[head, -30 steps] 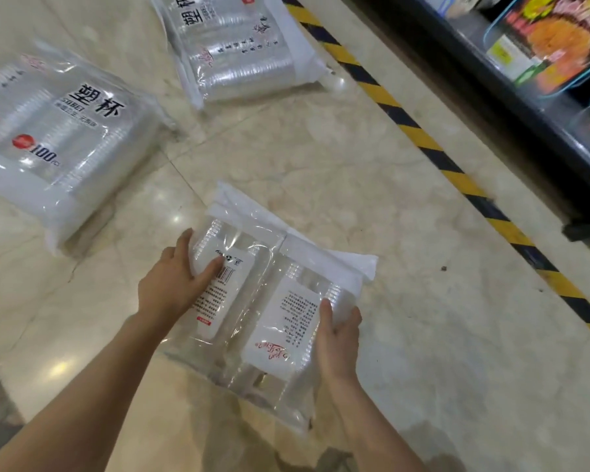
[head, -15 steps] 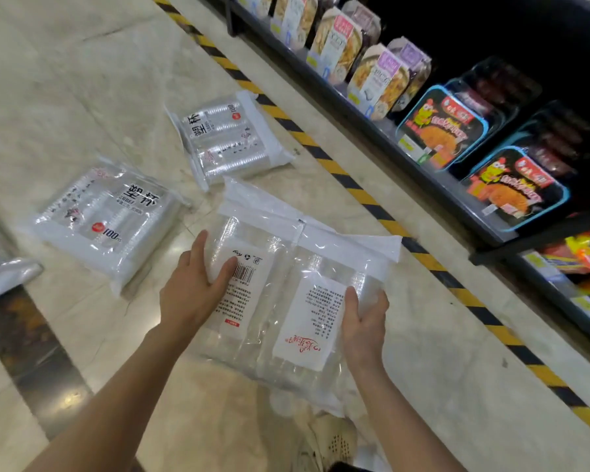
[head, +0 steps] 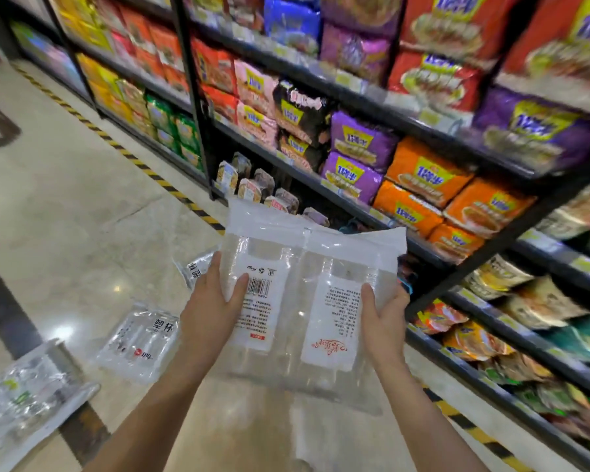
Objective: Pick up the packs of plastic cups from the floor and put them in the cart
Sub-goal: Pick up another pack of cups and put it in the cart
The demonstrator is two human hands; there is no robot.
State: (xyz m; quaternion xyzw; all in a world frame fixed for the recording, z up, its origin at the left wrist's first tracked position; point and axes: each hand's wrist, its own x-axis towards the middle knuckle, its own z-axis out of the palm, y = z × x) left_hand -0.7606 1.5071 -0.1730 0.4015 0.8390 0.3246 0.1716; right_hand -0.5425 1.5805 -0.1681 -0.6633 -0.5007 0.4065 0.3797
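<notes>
I hold a clear pack of plastic cups [head: 304, 301] with two white labels up in front of me, well above the floor. My left hand [head: 212, 308] grips its left side, thumb across the barcode label. My right hand [head: 384, 318] grips its right edge, thumb on the front. More packs lie on the floor to the left: one with black characters [head: 140, 340], one partly hidden behind my left hand [head: 198, 267], and a blurred one [head: 24, 407] at the lower left. No cart is in view.
Dark shelves [head: 457, 137] full of noodle packets run along the right side, close to the held pack. A yellow-and-black stripe [head: 123, 151] marks the floor along the shelf base. Pale marble floor [head: 65, 216] stretches away to the left.
Both hands have raised the pack from just above the floor to chest height. The view has tilted up from the floor to the shelves.
</notes>
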